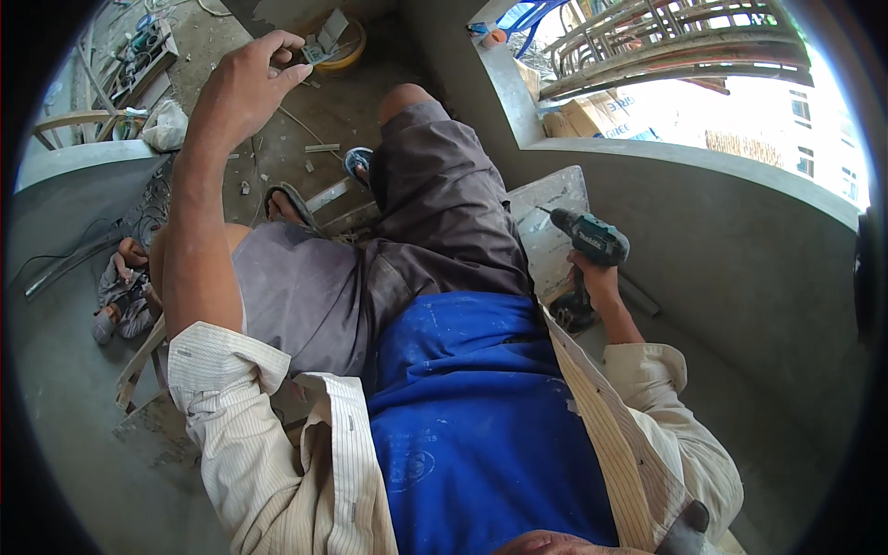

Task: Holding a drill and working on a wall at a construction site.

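Note:
My right hand [601,282] is wrapped round the grip of a teal and black cordless drill [599,240], held at my right side with its thin bit pointing left and away from me. My left hand [252,79] is raised at the upper left, its fingers curled and the thumb close to them. Whatever lies between those fingers, if anything, is too small to make out. Just beyond the fingertips is a yellow-rimmed bucket [356,57] with pale, flat pieces [326,35] at it. Whether my fingers touch these pieces, I cannot tell.
A stained board [555,199] leans beyond the drill. Grey low walls [712,199] stand on both sides. Cables and dusty cloth [125,291] lie at the left. Tools fill a tray [148,65] at the far left. Cardboard boxes [592,116] and bundled rods sit outside the right opening.

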Available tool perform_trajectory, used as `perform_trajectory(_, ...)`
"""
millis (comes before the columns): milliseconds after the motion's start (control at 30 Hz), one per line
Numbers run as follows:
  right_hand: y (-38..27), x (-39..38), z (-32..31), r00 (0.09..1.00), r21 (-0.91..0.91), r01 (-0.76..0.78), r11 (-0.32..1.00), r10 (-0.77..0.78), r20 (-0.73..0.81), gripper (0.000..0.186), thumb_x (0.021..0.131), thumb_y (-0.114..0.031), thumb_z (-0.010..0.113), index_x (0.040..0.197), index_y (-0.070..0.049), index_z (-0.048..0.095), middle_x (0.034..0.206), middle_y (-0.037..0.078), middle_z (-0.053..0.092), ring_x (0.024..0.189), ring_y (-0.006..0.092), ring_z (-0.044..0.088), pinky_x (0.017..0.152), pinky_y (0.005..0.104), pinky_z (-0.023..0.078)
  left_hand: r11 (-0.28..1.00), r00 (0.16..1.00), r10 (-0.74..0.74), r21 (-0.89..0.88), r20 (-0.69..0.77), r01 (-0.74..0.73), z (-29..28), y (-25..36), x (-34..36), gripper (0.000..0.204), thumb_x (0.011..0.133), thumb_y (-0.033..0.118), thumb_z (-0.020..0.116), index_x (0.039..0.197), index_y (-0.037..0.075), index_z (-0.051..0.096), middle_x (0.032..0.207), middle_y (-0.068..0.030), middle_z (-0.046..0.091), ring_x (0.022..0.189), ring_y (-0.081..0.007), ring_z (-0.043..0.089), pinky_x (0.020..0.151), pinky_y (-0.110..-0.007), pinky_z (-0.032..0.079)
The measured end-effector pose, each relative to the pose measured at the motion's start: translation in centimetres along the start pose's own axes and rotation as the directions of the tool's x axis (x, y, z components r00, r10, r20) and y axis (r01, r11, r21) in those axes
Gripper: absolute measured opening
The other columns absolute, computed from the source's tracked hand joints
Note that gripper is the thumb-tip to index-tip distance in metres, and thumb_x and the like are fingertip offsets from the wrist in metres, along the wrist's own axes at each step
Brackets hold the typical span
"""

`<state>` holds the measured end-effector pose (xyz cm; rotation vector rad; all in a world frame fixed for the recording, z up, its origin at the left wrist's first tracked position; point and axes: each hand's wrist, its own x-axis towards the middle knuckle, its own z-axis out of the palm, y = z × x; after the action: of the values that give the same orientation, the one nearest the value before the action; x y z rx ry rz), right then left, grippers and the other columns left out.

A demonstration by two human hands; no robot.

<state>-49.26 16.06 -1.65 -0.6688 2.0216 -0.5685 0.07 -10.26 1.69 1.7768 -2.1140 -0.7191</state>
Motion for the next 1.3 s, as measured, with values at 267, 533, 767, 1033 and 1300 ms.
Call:
perform_trajectory(267, -0.4, 0.0, -0.1, 0.998, 0.039, 0.048, 0.998, -0.050, 0.044, 0.015, 0.082, -0.003, 0.069, 0.094, -0.002, 0.062, 0.077, 0.005, 0.063, 0.056, 0.0161, 0.060, 0.051, 0.0311, 0.049, 1.000, 0.999, 0.000, -0.001, -0.038, 0.000, -0.6, 0.0, -0.6, 0.041, 0.090, 0.027, 0.069, 0.126, 0.010, 0.060, 0.108, -0.0123, 0.067, 0.085, -0.0213, 0.068, 0.078, -0.036, 0.053)
perform_trajectory(533, 2.0, 0.0, -0.6, 0.996, 0.034, 0.054, 0.998, -0.052, -0.079, 0.024, 0.078, 0.002, 0.072, 0.098, -0.004, 0.061, 0.080, 0.004, 0.063, 0.064, 0.0145, 0.061, 0.055, 0.0294, 0.050, 1.000, 0.999, -0.001, 0.001, -0.042, 0.001, -0.6, -0.1, -0.6, 0.042, 0.089, 0.028, 0.070, 0.125, 0.009, 0.061, 0.107, -0.0129, 0.068, 0.083, -0.0221, 0.067, 0.077, -0.036, 0.053)
perform_trajectory(767, 2.5, 0.8, -0.7, 0.980, 0.113, 0.172, 0.979, -0.157, -0.125, 0.032, 0.072, 0.006, 0.074, 0.100, -0.005, 0.061, 0.082, 0.003, 0.063, 0.066, 0.0147, 0.061, 0.056, 0.0292, 0.050, 1.000, 0.999, -0.004, 0.003, -0.038, 0.004, -1.1, 0.0, -0.2, 0.041, 0.090, 0.027, 0.069, 0.125, 0.009, 0.061, 0.110, -0.0140, 0.068, 0.087, -0.0224, 0.068, 0.078, -0.035, 0.053)
perform_trajectory(1033, 2.0, 0.7, -0.8, 0.997, 0.016, 0.065, 0.998, -0.064, -0.034, 0.027, 0.076, 0.002, 0.073, 0.100, -0.005, 0.062, 0.082, 0.002, 0.063, 0.066, 0.0135, 0.061, 0.056, 0.0289, 0.049, 0.999, 0.998, -0.036, -0.028, -0.060, 0.034, -1.0, -0.4, 0.1, 0.040, 0.088, 0.031, 0.070, 0.122, 0.012, 0.062, 0.107, -0.0103, 0.070, 0.089, -0.0250, 0.069, 0.079, -0.038, 0.054)
perform_trajectory(1300, 0.7, 0.0, 0.1, 0.999, -0.064, 0.033, 0.997, -0.034, -0.016, 0.011, 0.083, -0.003, 0.068, 0.092, -0.005, 0.062, 0.074, 0.002, 0.061, 0.059, 0.0130, 0.058, 0.053, 0.0289, 0.046, 1.000, 0.997, -0.025, -0.020, -0.068, 0.024, -1.0, -0.6, 0.2, 0.041, 0.088, 0.032, 0.069, 0.123, 0.012, 0.062, 0.107, -0.0100, 0.070, 0.088, -0.0247, 0.070, 0.078, -0.038, 0.054)
